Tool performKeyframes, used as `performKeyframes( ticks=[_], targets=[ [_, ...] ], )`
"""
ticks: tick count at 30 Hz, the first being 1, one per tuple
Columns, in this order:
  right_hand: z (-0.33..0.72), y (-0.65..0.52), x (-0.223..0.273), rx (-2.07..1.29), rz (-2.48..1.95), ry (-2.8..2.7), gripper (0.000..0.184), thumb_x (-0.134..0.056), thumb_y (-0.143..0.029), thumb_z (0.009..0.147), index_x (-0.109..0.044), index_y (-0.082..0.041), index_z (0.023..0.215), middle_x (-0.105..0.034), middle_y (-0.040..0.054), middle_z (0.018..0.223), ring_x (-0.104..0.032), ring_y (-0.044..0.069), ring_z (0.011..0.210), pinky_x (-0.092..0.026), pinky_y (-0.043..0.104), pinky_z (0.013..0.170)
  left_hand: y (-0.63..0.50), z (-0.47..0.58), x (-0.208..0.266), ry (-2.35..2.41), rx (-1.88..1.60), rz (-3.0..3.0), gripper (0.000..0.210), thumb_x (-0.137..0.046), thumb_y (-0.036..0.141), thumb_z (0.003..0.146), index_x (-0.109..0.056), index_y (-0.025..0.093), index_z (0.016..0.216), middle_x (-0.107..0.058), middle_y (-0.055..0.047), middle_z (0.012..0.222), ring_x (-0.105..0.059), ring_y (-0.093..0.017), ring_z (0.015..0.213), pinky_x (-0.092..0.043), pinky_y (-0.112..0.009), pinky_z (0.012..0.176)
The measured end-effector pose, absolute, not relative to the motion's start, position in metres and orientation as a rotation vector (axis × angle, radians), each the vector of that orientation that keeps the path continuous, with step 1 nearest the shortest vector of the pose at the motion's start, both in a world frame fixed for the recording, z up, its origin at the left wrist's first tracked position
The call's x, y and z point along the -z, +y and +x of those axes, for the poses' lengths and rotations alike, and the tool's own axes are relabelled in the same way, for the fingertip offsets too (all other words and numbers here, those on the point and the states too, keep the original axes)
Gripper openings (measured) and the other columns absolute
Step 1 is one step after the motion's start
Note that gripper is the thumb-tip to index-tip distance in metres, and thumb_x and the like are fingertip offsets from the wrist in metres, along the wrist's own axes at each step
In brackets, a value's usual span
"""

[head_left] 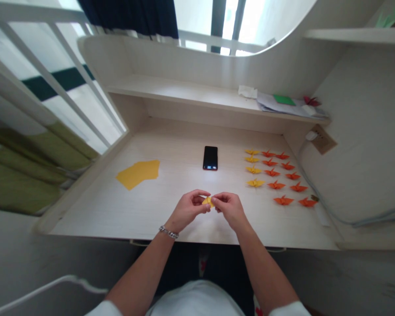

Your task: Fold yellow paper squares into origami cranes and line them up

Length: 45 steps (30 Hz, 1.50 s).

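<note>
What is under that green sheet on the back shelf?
White papers show around the green sheet, lying on the back shelf. Whatever is directly beneath the sheet, or between the papers, is covered.

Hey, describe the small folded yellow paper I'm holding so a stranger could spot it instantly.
On the pale wooden desk, find the black rectangular phone near the middle. Just toward you from it, your left hand and right hand pinch the small folded yellow paper. Unlike the flat yellow paper sheets and yellow paper cranes, it alone is held.
</note>
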State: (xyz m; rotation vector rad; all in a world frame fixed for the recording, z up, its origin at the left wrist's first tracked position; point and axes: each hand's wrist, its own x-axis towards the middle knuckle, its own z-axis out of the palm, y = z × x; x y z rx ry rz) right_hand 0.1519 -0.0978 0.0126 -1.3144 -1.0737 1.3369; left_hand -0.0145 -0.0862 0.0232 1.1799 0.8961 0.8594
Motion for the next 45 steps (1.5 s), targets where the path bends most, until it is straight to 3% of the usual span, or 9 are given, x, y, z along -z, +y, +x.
performKeyframes(
  ticks=[9, 19, 29, 34, 39, 45],
  targets=[
    [0.15, -0.097, -0.012, -1.476, -1.264, -0.873, 0.022, -0.075, -0.033, 0.061, -0.071, -0.013, 0.07, -0.062, 0.0014, 0.054, -0.05, 0.01, 0.047, -0.038, 0.023, 0.047, -0.088, -0.016, -0.019, 0.847, -0.92, 1.181, 0.033, -0.077, 0.023, 0.068, -0.067, 0.012, 0.097, -0.072, -0.009, 0.09, -0.067, -0.018, 0.081, -0.054, -0.031, 0.077],
    [0.15, -0.099, -0.013, -1.526, -1.264, -0.84, 0.024, -0.078, -0.034, 0.058, -0.07, -0.014, 0.069, -0.061, 0.0007, 0.052, -0.05, 0.01, 0.046, -0.037, 0.023, 0.045, -0.087, -0.018, -0.016, 0.862, -0.887, 1.112, 0.038, -0.079, 0.02, 0.064, -0.068, 0.012, 0.099, -0.072, -0.009, 0.095, -0.067, -0.018, 0.082, -0.055, -0.031, 0.076],
    [0.147, -0.102, -0.007, -1.434, -1.267, -0.972, 0.023, -0.073, -0.035, 0.067, -0.072, -0.014, 0.076, -0.064, 0.002, 0.057, -0.054, 0.011, 0.05, -0.043, 0.024, 0.049, -0.087, -0.013, -0.018, 1.014, -0.957, 1.114, 0.024, -0.074, 0.027, 0.069, -0.068, 0.01, 0.086, -0.071, -0.008, 0.076, -0.064, -0.016, 0.068, -0.051, -0.027, 0.062],
    [0.151, -0.099, -0.007, -1.381, -1.267, -0.997, 0.023, -0.073, -0.031, 0.066, -0.07, -0.015, 0.081, -0.065, 0.0015, 0.061, -0.057, 0.012, 0.053, -0.048, 0.026, 0.053, -0.088, -0.012, -0.019, 1.059, -0.994, 1.058, 0.033, -0.076, 0.026, 0.067, -0.065, 0.012, 0.094, -0.068, -0.003, 0.067, -0.062, -0.014, 0.062, -0.05, -0.026, 0.059],
    [0.152, -0.097, -0.005, -1.328, -1.273, -1.115, 0.021, -0.073, -0.03, 0.065, -0.068, -0.016, 0.079, -0.063, 0.0001, 0.058, -0.057, 0.012, 0.05, -0.046, 0.025, 0.049, -0.087, -0.009, -0.016, 1.067, -0.956, 1.053, 0.031, -0.075, 0.028, 0.067, -0.066, 0.011, 0.091, -0.069, -0.006, 0.073, -0.064, -0.016, 0.067, -0.05, -0.026, 0.06],
    [0.16, -0.096, -0.004, -1.415, -1.207, -1.017, 0.03, -0.072, -0.035, 0.068, -0.067, -0.016, 0.091, -0.065, 0.0001, 0.061, -0.06, 0.013, 0.056, -0.051, 0.027, 0.056, -0.087, -0.009, -0.012, 1.113, -1.034, 1.037, 0.031, -0.078, 0.026, 0.064, -0.066, 0.01, 0.088, -0.069, -0.007, 0.073, -0.064, -0.017, 0.069, -0.05, -0.026, 0.062]
  ],
)
